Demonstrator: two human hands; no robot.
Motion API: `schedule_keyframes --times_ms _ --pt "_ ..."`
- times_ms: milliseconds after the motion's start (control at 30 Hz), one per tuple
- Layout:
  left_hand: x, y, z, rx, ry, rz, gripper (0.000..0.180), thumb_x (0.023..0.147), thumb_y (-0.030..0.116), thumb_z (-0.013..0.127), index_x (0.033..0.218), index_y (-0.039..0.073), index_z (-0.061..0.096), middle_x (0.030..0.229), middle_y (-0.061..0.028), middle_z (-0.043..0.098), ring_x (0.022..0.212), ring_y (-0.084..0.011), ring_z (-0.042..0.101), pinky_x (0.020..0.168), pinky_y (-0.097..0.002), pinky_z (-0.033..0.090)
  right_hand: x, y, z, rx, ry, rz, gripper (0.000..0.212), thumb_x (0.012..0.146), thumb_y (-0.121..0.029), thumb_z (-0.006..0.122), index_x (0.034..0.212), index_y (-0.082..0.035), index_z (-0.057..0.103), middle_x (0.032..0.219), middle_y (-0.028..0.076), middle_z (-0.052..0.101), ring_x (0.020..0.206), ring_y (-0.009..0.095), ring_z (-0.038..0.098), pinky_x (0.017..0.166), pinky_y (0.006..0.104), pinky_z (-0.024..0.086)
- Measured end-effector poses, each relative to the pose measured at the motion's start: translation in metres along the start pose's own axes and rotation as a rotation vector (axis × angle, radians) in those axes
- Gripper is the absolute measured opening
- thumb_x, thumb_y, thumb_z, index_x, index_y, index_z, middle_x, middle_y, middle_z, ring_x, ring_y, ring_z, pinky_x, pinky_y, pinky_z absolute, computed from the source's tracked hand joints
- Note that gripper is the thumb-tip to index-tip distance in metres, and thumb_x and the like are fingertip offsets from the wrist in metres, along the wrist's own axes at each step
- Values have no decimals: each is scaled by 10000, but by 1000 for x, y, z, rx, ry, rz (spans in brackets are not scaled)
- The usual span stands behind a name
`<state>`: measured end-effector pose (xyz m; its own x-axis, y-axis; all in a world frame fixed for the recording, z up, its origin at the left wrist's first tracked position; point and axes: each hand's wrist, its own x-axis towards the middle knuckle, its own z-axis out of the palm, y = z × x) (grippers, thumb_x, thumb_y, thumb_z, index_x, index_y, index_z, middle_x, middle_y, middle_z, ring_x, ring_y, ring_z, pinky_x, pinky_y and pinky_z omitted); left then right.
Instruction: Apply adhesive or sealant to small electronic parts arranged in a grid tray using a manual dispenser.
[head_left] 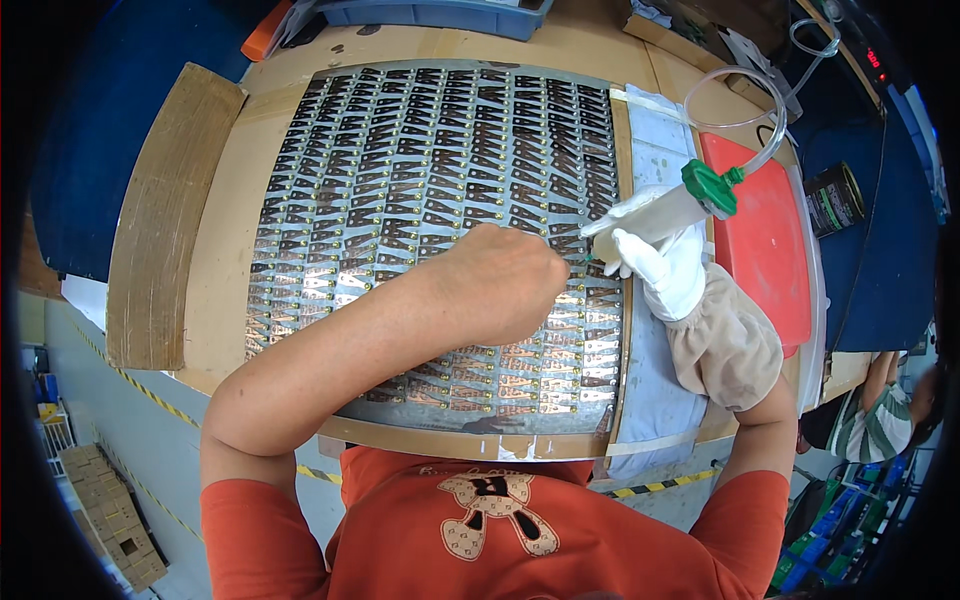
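My bare left hand (505, 285) is closed over the right half of a flat metal plate (450, 417). Its curled fingers hide whatever they may hold. Rows of small, pointed, copper-and-dark metal pieces (400, 147) cover the plate, many with a brass-coloured dot at one end. In a white glove, my right hand (668, 270) grips a translucent dispensing syringe (662, 216). The syringe is tilted, its tip end low near the plate's right edge, close to my left fingers. Its green cap (710, 187) joins a clear hose (768, 150).
A curved-looking wooden board (170, 210) stands at the left. Light blue cloth (655, 400) runs along the plate's right side, with a red lid (775, 240) beyond. Further out are a dark can (834, 200), a blue bin (430, 14) and another person (880, 420) at far right.
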<state>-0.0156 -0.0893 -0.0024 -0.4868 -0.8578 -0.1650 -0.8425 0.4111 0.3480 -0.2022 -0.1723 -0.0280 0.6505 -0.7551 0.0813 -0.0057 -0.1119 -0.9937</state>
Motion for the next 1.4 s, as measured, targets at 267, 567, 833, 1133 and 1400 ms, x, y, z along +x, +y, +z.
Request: schedule_keyframes --times_ms 267,567,833,1133,1400 --pt "-1 0 0 -2 15 19 337 748 77 461 1036 -49 581 616 -199 597 615 -318 623 620 -417 498 -1 0 -1 -27 45 -16 232 777 -85 635 957 -20 504 859 94 621 779 135 597 620 253 481" --pt "-2 0 0 -8 11 8 323 745 75 464 1015 -52 585 621 -204 597 625 -316 626 616 -417 501 -1 3 -4 -40 -27 -25 239 772 -94 641 957 -27 506 854 88 621 784 135 588 659 268 473" --pt "-2 0 0 -6 18 19 314 746 81 469 1006 -51 585 617 -199 593 618 -323 618 618 -416 498 0 6 0 -10 -1 -68 234 763 -100 653 938 -26 517 836 75 612 782 134 584 665 272 469" --pt "-2 -1 1 -5 23 24 323 748 86 468 1019 -49 582 617 -198 593 619 -323 617 620 -422 496 1 1 1 30 38 0 220 766 -83 645 936 -26 519 849 85 617 776 132 590 617 248 480" --pt "-2 0 0 5 2 13 332 742 80 474 1028 -50 580 630 -197 601 625 -319 622 619 -417 498 1 -1 -4 30 7 -7 253 772 -91 642 972 -36 497 863 95 619 755 134 592 576 244 486"
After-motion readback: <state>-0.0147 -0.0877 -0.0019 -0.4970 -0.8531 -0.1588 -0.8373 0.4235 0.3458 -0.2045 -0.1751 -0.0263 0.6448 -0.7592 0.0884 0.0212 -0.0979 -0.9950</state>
